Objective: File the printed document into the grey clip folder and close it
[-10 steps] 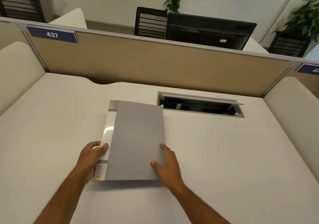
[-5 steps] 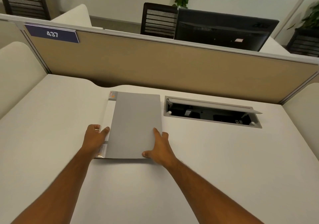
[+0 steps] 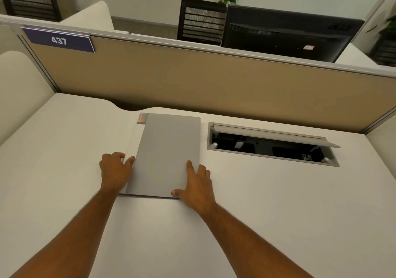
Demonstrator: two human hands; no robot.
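The grey clip folder [image 3: 168, 151] lies shut and flat on the white desk [image 3: 257, 202], its white spine strip with an orange label along the left edge. My left hand [image 3: 115, 170] rests at the folder's left edge, fingertips on the spine. My right hand [image 3: 196, 186] grips the near right corner, the thumb at the front edge and the index finger laid on the cover. The printed document is not visible; the cover hides whatever is inside.
An open cable hatch [image 3: 272, 144] is sunk into the desk just right of the folder. A tan partition [image 3: 192, 85] with a "437" sign [image 3: 59, 40] closes off the back. Beyond it stand a black monitor [image 3: 287, 33] and chairs.
The folder has slid away from me toward the partition, with both hands following it. It now lies beside the cable hatch's left end.
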